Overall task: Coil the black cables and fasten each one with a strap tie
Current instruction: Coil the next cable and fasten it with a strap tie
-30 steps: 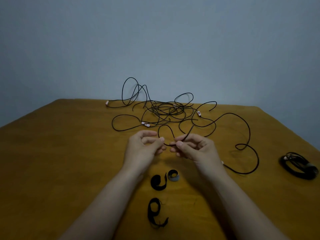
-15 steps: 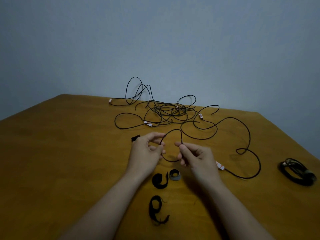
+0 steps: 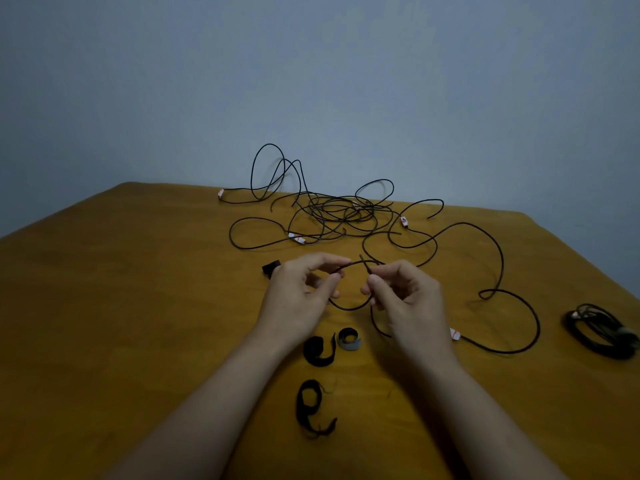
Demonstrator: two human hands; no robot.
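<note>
My left hand (image 3: 298, 292) and my right hand (image 3: 403, 294) pinch a thin black cable (image 3: 502, 261) above the table, with a small loop (image 3: 349, 306) of it hanging between them. From my right hand that cable runs out in wide curves over the right half of the table. A tangle of black cables (image 3: 339, 213) with white end tags lies further back. Three strap ties sit near my wrists: a black one (image 3: 320, 351), a grey-and-black rolled one (image 3: 349, 339) and a curled black one (image 3: 311, 407).
A coiled, tied black cable (image 3: 602, 332) lies at the right edge of the wooden table (image 3: 121, 306). A small black piece (image 3: 270, 267) shows behind my left hand. A plain grey-blue wall stands behind the table.
The loop between my hands has grown and my hands have moved slightly apart. The cable's end now sticks up by my right fingers. A small black piece has come into sight behind my left hand.
</note>
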